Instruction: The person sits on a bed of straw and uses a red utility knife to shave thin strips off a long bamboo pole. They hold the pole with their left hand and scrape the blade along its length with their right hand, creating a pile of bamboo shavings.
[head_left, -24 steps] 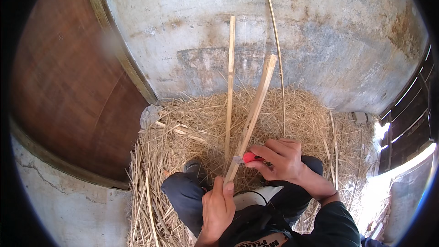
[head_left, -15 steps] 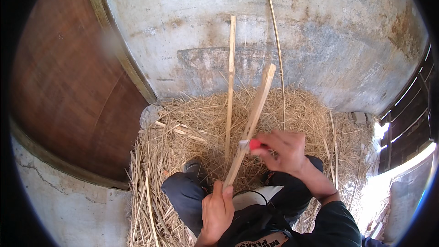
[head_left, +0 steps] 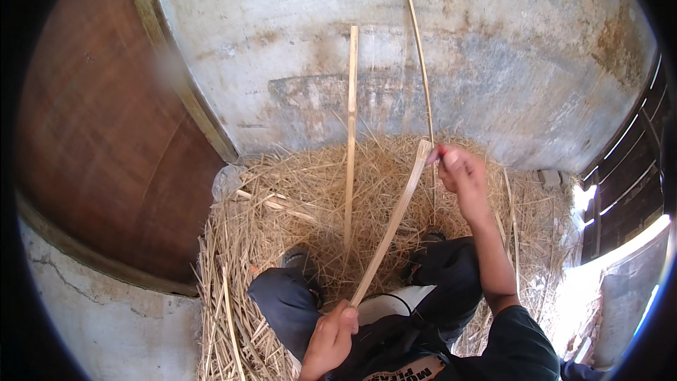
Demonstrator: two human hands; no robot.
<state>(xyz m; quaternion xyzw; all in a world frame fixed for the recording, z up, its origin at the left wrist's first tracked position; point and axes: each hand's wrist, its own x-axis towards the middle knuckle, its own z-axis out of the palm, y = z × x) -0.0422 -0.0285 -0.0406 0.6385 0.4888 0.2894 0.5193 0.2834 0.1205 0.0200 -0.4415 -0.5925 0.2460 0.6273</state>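
My left hand [head_left: 330,337] is closed round the near end of a split bamboo strip [head_left: 392,228], which slants up and away to the right. My right hand [head_left: 463,173] is beside the strip's far end, its fingers closed on a small red-handled knife [head_left: 442,151]. Most of the handle is covered by the fingers, and the blade is blurred where it meets the strip's tip.
Two thin sticks, a pale one [head_left: 351,127] and a narrower one [head_left: 421,63], lean on the stained wall [head_left: 493,42]. Straw and shavings [head_left: 310,176] cover the ground round my legs. At left is a brown panel [head_left: 106,120]; dark slats [head_left: 627,176] stand at right.
My right hand has slid the red-handled knife up along the strip, from its middle to its far end. The strip's tip has dropped lower, and my left hand has shifted slightly down.
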